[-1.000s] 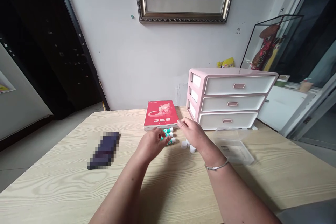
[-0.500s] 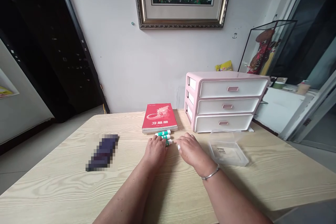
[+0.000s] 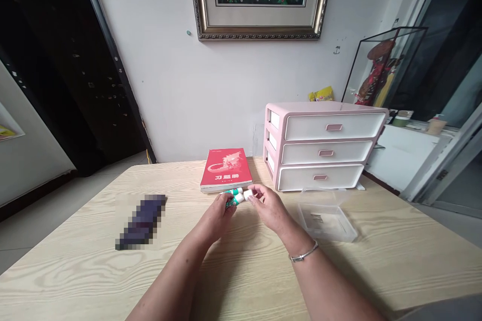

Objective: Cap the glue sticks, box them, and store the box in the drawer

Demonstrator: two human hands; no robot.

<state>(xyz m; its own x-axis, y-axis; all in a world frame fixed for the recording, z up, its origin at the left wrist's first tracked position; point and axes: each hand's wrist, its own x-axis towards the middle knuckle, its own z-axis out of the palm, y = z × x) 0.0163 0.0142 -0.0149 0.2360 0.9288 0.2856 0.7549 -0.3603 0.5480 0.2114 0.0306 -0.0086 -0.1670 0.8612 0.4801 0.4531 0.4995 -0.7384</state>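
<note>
On the pale wood table [image 3: 79, 256], the left hand [image 3: 215, 216] closes its grip around a green-and-white glue stick [image 3: 233, 200], held just above the tabletop. The right hand [image 3: 269, 208] pinches a white cap [image 3: 247, 194] at the stick's end between its fingertips. A second glue stick [image 3: 236, 191] sits just behind. A red workbook [image 3: 225, 168] lies beyond, near a pink-and-white drawer unit [image 3: 320, 153] and a clear plastic tray [image 3: 327, 223].
</note>
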